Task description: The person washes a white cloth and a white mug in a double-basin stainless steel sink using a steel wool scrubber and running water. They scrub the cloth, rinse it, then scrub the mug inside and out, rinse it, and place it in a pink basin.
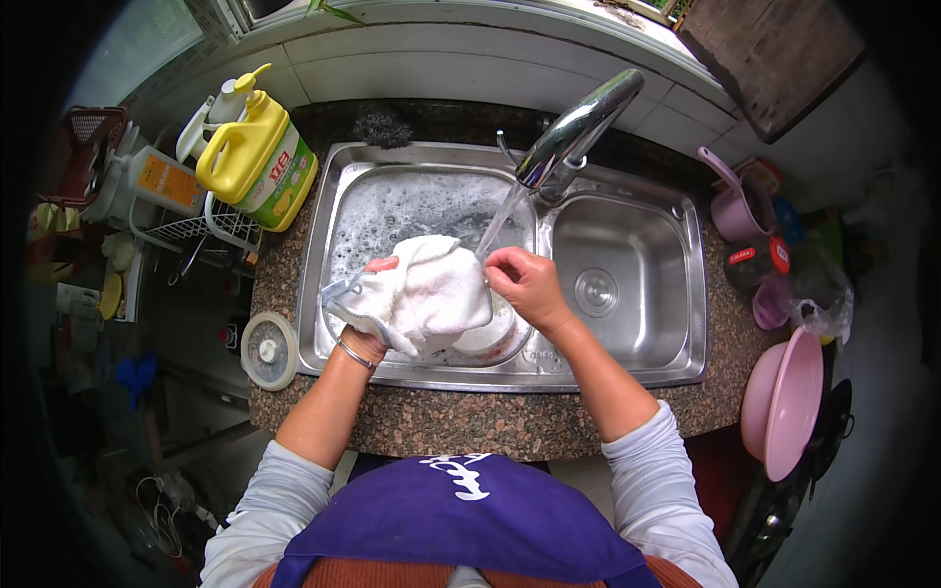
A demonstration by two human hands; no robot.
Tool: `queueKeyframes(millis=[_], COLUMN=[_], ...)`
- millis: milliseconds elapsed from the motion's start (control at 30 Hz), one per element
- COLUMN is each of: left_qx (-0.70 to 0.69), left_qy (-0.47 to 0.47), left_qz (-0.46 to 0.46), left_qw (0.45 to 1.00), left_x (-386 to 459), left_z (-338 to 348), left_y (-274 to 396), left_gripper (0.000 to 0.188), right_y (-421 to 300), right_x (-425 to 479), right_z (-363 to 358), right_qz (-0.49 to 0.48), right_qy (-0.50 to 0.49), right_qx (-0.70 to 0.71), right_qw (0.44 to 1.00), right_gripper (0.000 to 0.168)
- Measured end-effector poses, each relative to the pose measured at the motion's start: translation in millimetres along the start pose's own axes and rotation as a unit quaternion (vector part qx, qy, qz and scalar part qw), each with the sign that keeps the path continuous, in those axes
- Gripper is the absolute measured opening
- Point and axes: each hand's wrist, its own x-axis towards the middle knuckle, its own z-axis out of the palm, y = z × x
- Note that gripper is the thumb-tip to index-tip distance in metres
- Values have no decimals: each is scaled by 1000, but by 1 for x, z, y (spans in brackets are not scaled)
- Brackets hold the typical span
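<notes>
A white towel (pixel 445 290) with a grey-blue edge is bunched over my left hand (pixel 375 334). That hand grips it from beneath; fingertips show at the towel's upper left and much of the palm is covered. At the towel's right edge, my right hand (pixel 523 285) has its fingers curled, thumb and forefinger tips close together; whether they pinch the fabric is not clear. Water runs from the chrome faucet (pixel 581 128) just behind these fingers. Below the towel, a white round dish (pixel 489 334), partly hidden, sits in the left basin (pixel 360 198) among suds.
Right of the faucet is a second steel basin (pixel 625 250). A yellow detergent jug (pixel 257 158) and a round lid (pixel 270 351) stand left, a dark scouring pad (pixel 383 128) behind. Rightward are a pink dipper (pixel 739 209) and a pink basin (pixel 790 404).
</notes>
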Motion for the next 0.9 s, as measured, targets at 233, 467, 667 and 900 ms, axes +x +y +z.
queueKeyframes(millis=[233,467,667,900], left_qx=[33,38,71,41], left_qy=[3,11,56,59], left_qz=[15,-1,31,42], left_qw=[999,999,995,996], left_x=[-1,-3,-14,-19], left_z=[5,10,14,8], left_y=[-2,-5,-8,-3], left_gripper=[54,55,53,55], right_y=[-5,-3,30,-1], right_x=[5,5,9,-5], right_z=[1,4,-6,-20], right_qz=[-76,-99,-72,81], right_qy=[-14,-3,112,9], right_qx=[-108,-165,-217,125], right_qw=[991,981,967,989], right_gripper=[5,4,1,5])
